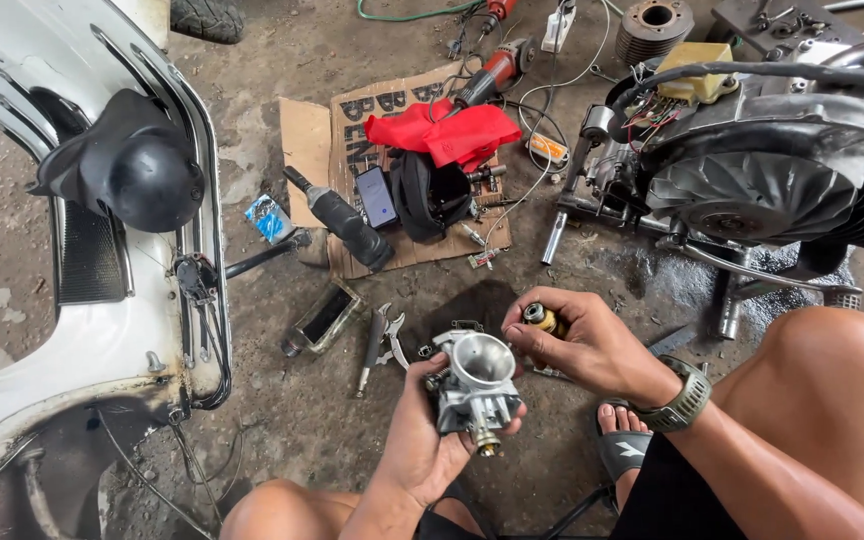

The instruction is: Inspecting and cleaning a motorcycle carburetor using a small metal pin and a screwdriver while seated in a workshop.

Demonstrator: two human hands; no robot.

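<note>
Bright even daylight; soft shadows; sharp; edges bowed.

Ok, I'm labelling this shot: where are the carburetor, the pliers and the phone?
carburetor (476, 375): head view, on its round bore.
pliers (380, 345): head view, near the pivot.
phone (377, 196): head view, mid-screen.
</note>
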